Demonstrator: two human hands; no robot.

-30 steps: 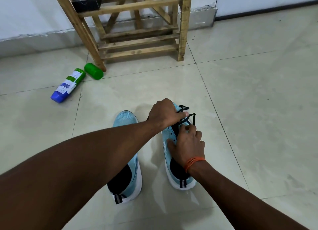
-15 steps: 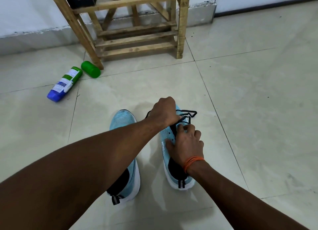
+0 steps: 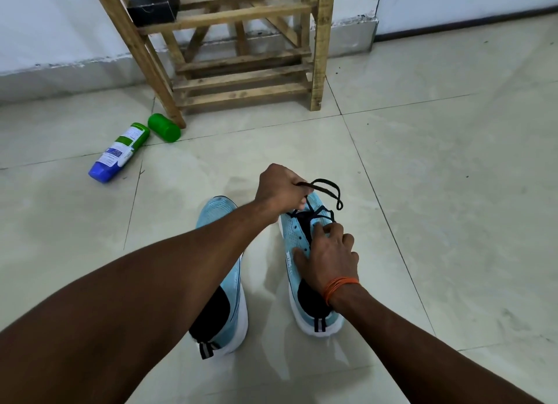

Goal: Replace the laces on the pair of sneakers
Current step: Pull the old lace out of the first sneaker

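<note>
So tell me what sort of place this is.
Probably a plain room at home, perhaps an entryway: pale tiled floor, a rough wooden rack against the white wall, a bottle lying beside it.

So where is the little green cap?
In the head view the green cap lies on the floor at upper left, by the slanted leg of the wooden rack, just right of the blue-and-green bottle.
</note>
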